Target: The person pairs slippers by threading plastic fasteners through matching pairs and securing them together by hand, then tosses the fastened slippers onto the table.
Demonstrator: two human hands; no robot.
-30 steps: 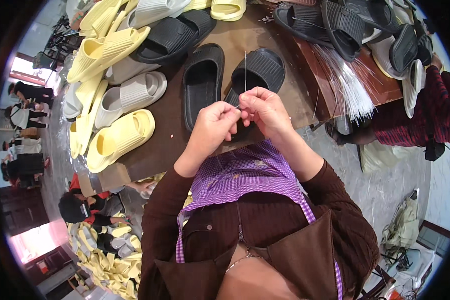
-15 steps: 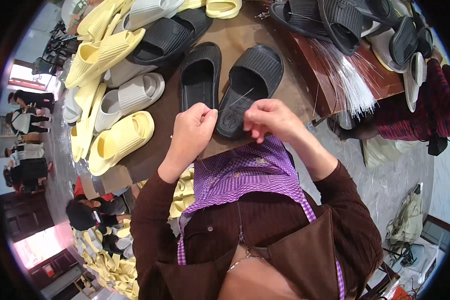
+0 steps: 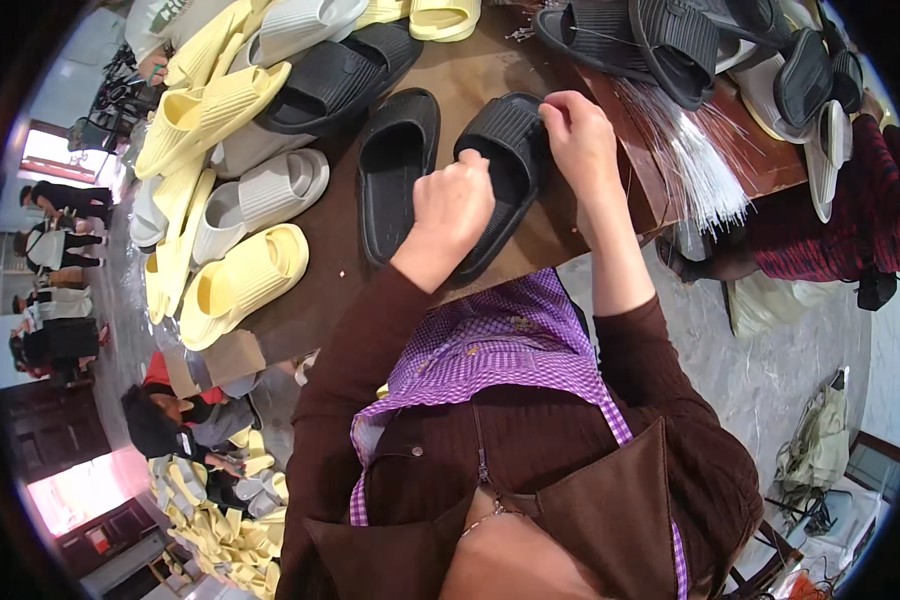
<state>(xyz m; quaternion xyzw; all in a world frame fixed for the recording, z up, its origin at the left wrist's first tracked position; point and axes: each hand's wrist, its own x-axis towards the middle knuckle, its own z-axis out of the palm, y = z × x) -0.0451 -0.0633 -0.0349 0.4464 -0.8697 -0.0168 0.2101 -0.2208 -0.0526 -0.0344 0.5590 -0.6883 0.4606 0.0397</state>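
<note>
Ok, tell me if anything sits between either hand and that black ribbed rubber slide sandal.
Nothing visible does. The right hand pinches the black ribbed rubber slide sandal at its strap; the left hand rests on its inner edge.

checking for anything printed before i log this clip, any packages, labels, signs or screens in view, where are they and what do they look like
None that I can make out: no package, label, sign or screen shows clearly.
The brown table holds only black, yellow and pale grey slippers and a bundle of thin clear strands.
Both hands are on one black slipper, which shows no tag.
</note>
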